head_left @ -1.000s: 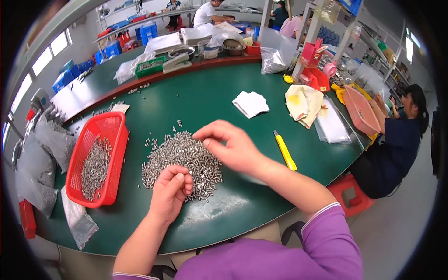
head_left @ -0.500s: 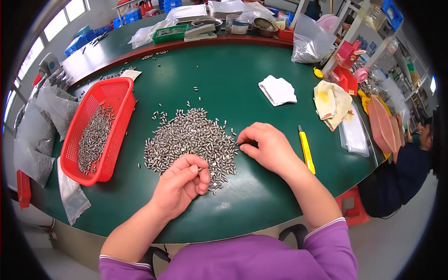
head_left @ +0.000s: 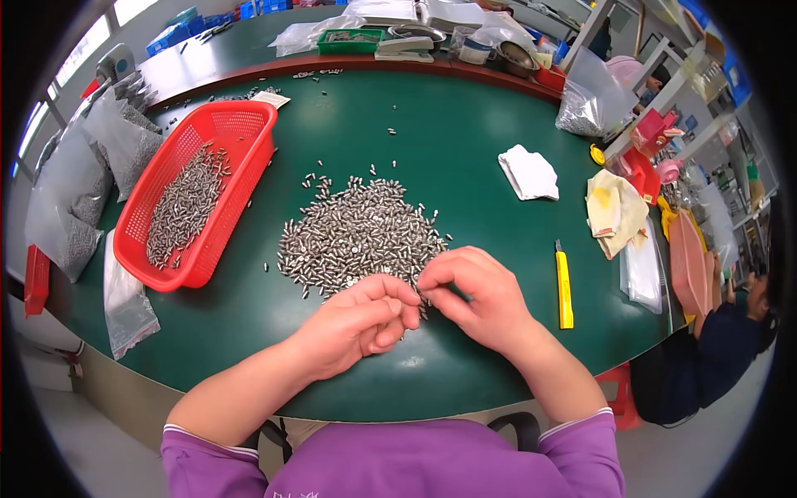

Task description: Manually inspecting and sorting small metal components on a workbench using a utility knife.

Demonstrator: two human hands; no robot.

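A wide heap of small silvery metal parts (head_left: 357, 236), each short with a pointed end, lies on the green tabletop in front of me. My left hand (head_left: 365, 324) is at the heap's near edge, palm turned up, its fingers curled and thumb against the forefinger. Whatever it pinches is too small to make out. From the right, my right hand (head_left: 473, 295) closes thumb and forefinger in a pinch on a tiny dark piece, seemingly one of the metal parts. The fingertips of both hands meet or nearly meet just over the heap.
On the left stands a red perforated basket (head_left: 241, 199) holding more such parts, beside clear bags (head_left: 75, 207) of parts. To the right lie a yellow utility knife (head_left: 564, 286), a white cloth (head_left: 529, 173) and a cream cloth (head_left: 616, 217). A person (head_left: 706, 357) sits at far right.
My right hand has come in from beside the heap to meet my left hand's fingertips. My left hand has shifted right. The whole view has turned slightly left.
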